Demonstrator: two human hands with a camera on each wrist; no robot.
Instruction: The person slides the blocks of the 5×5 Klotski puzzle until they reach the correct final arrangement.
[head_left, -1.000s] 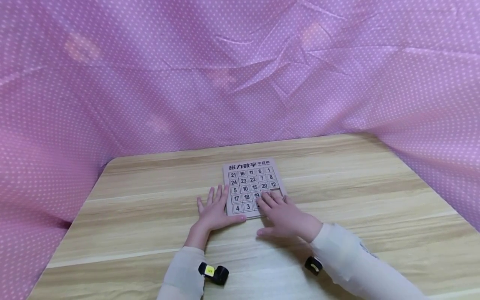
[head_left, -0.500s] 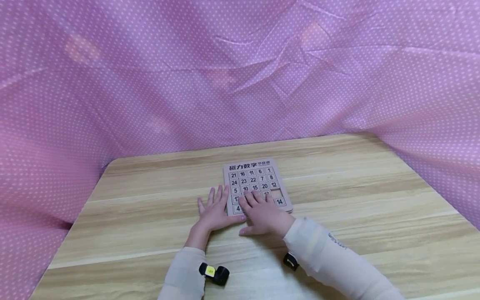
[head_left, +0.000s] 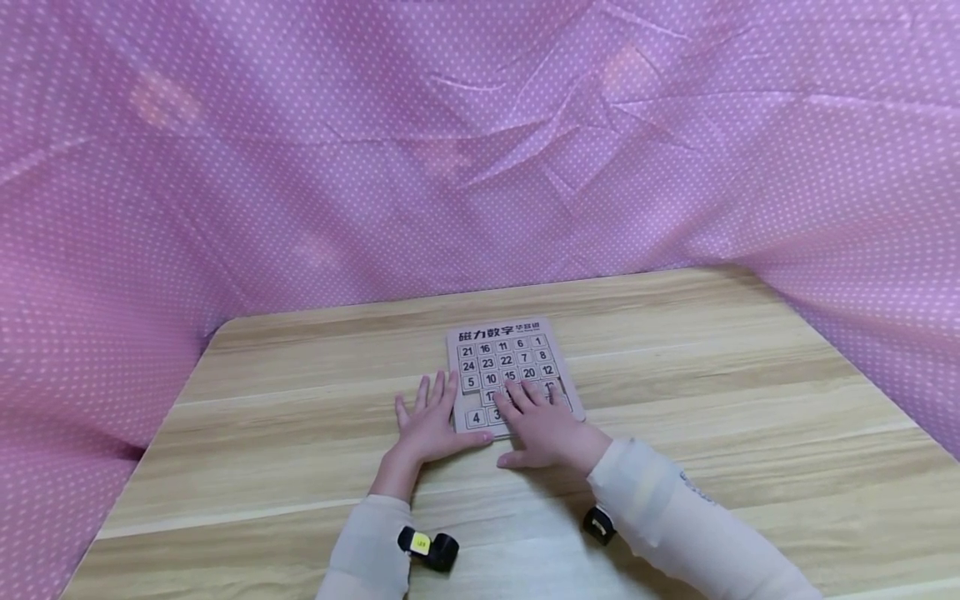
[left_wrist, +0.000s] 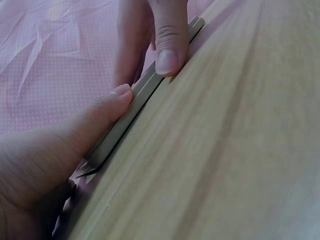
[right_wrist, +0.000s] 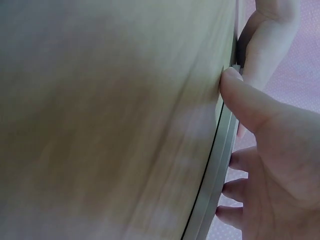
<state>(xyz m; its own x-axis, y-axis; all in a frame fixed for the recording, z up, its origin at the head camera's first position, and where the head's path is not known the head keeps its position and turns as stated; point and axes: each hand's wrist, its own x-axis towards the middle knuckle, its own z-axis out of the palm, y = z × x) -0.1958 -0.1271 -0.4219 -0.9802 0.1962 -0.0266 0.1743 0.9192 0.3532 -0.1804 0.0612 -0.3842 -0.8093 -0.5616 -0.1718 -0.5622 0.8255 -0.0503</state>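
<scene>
A number sliding puzzle lies flat on the wooden table, its square tiles numbered in rows. Beside its left edge my left hand is spread, fingers straight, thumb laid against the near edge. My right hand reaches over the near right part, with its straight fingertips on the fourth row of tiles. Its thumb points down past the near rim. A gap shows at the left end of that row, with tile 17 just right of it. Several tiles are hidden under the right hand.
The wooden table extends to both sides of the puzzle. A pink dotted cloth hangs behind and at the sides. Each wrist carries a small black camera, the left one with a yellow label.
My right hand went left across the puzzle, then slightly back right. The fourth row's tiles slid right, so its gap passed from the right end to the left. My left hand stays put.
</scene>
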